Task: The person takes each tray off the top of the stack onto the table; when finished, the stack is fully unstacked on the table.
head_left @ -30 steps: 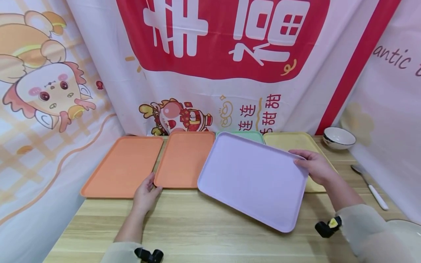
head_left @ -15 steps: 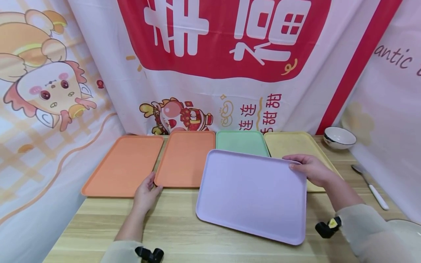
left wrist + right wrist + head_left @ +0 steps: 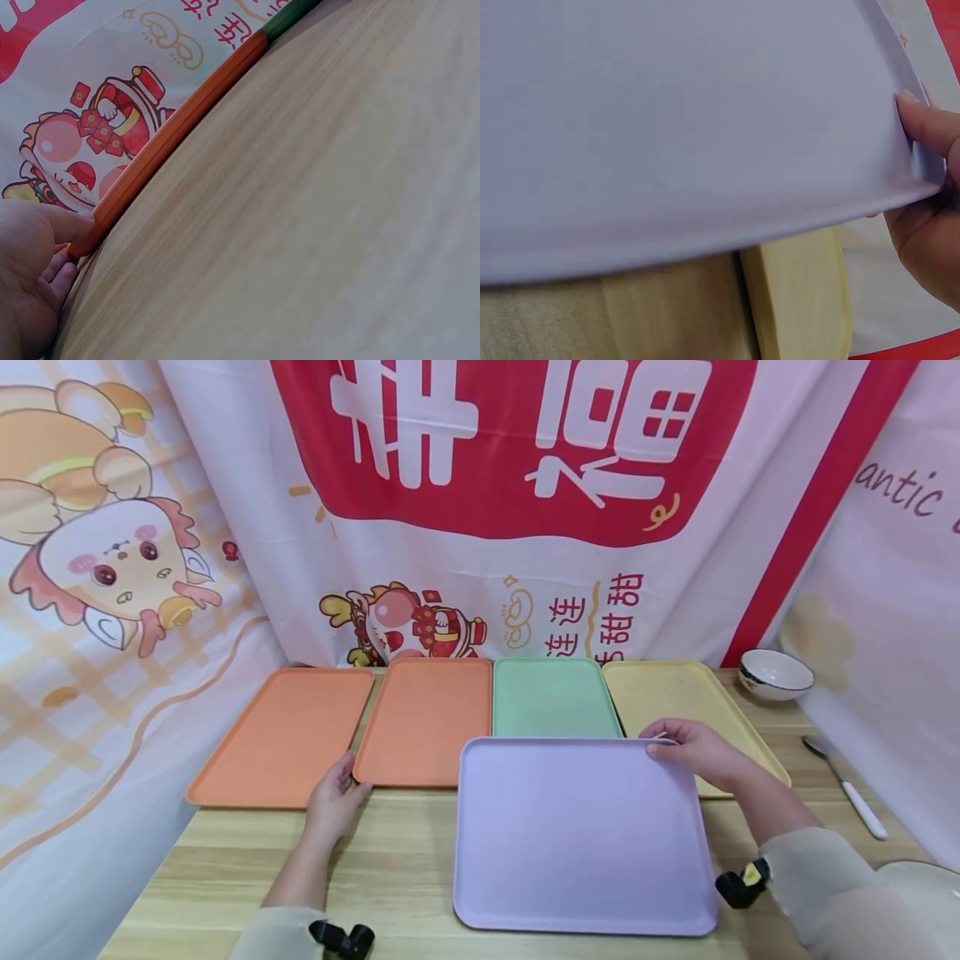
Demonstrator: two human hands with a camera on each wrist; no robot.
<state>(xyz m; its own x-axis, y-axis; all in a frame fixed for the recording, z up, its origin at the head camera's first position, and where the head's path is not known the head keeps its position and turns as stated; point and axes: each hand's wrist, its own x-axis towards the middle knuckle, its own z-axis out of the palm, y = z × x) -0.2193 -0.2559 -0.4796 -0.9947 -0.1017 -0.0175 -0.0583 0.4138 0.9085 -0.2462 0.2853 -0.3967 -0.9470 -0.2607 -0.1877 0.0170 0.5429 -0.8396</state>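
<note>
My right hand [image 3: 701,756] pinches the far right corner of a lavender tray [image 3: 585,835]. In the right wrist view the thumb [image 3: 922,124] lies over the tray's rim, above the table and the yellow tray [image 3: 806,285]. The lavender tray's far edge overlaps the green tray [image 3: 555,697] and the yellow one in the head view. My left hand [image 3: 330,802] holds the near left corner of the second orange tray [image 3: 427,722]. Seen from the left wrist, the thumb and fingers [image 3: 60,281] are at that corner of the orange rim [image 3: 172,146].
Another orange tray [image 3: 285,739] lies at the far left of the row. At the right are a white bowl [image 3: 776,675], a spoon [image 3: 847,785] with a white handle, and part of a round pale dish [image 3: 926,893]. Printed curtains [image 3: 525,560] hang behind the wooden table [image 3: 405,860].
The lavender tray has come nearer and turned from slanted to nearly straight, uncovering more of the green tray. My right hand moved slightly left and down with it. The left hand stayed put.
</note>
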